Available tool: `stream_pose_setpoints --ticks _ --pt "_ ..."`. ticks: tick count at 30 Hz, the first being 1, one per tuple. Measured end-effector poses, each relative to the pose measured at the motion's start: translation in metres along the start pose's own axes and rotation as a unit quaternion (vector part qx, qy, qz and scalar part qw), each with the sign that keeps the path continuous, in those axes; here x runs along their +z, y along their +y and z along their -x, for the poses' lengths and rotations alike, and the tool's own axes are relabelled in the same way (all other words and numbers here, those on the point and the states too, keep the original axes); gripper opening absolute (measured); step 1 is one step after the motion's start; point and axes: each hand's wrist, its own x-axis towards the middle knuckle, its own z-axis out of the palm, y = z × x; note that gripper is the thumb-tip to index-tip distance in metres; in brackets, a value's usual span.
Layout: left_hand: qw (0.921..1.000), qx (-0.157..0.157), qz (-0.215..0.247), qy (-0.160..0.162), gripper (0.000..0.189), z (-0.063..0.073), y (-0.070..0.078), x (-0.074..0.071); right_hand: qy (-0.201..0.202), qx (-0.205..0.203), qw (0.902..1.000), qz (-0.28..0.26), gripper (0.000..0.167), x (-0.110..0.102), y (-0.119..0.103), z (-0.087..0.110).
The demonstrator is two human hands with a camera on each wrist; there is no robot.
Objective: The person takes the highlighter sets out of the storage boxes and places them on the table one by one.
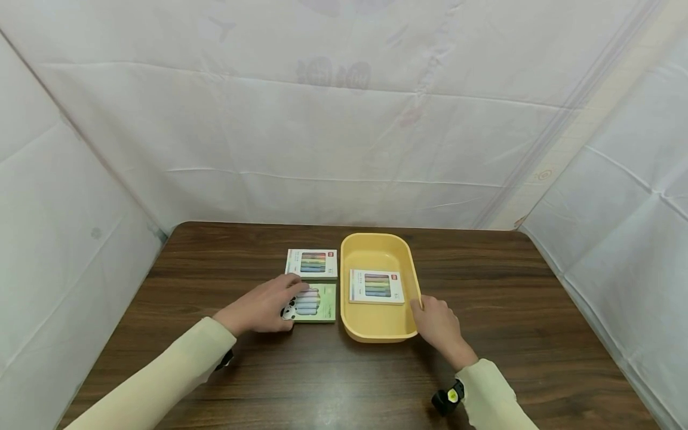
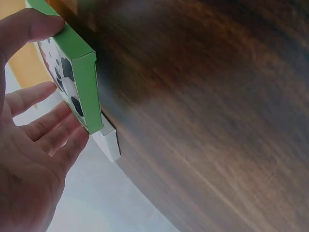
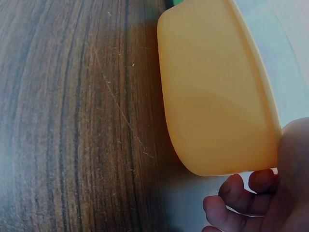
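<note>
A green box of pastel-coloured pens (image 1: 325, 303), with a panda picture at its left end, lies flat on the table. My left hand (image 1: 267, 303) spans that end, its thumb on the near long edge and its fingers at the far side. In the left wrist view the thumb presses the green side (image 2: 72, 41) of the box. My right hand (image 1: 439, 325) grips the right rim of a yellow plastic tray (image 1: 376, 325), the thumb over the rim and the fingers outside. Inside the tray lies a white box of coloured pens (image 1: 377, 287).
Another white box of coloured pens (image 1: 312, 264) lies just beyond the green one, left of the tray. All stand on a dark wooden table (image 1: 236, 382). White sheeting (image 1: 322, 137) hangs behind the table and at both sides.
</note>
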Motion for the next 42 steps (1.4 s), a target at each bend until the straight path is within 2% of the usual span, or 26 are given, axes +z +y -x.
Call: stream_pose_setpoints --ticks 11,13,17,20,24,27,34,42 --pt "0.9995 -0.025 0.003 -0.022 0.068 0.001 0.002 0.009 -0.002 0.0 1.0 -0.002 0.034 0.0 0.0 0.0" --pt "0.9997 -0.014 -0.003 -0.02 0.065 0.003 0.005 0.007 -0.001 0.0 1.0 -0.001 0.034 0.0 0.0 0.0" --pt "0.9984 0.039 -0.041 0.001 0.057 0.007 0.014 0.007 -0.002 0.001 1.0 -0.002 0.034 0.0 0.0 0.0" --pt "0.9934 0.083 -0.073 0.033 0.048 0.009 0.02 0.01 -0.002 0.0 1.0 -0.001 0.034 0.0 0.001 0.0" --pt "0.9852 0.116 -0.103 0.072 0.037 0.009 0.024 0.015 -0.001 0.001 1.0 0.0 0.034 0.0 0.0 0.0" --pt "0.9828 0.118 -0.118 0.081 0.034 0.008 0.025 0.018 -0.002 0.001 1.0 0.0 0.034 0.0 0.0 0.0" --pt "0.9829 0.111 -0.127 0.073 0.036 0.006 0.024 0.02 0.0 -0.001 1.0 -0.002 0.034 -0.001 0.001 0.0" --pt "0.9808 0.121 -0.12 0.095 0.035 0.001 0.022 0.021 0.0 -0.003 1.0 -0.002 0.034 -0.001 0.001 0.0"
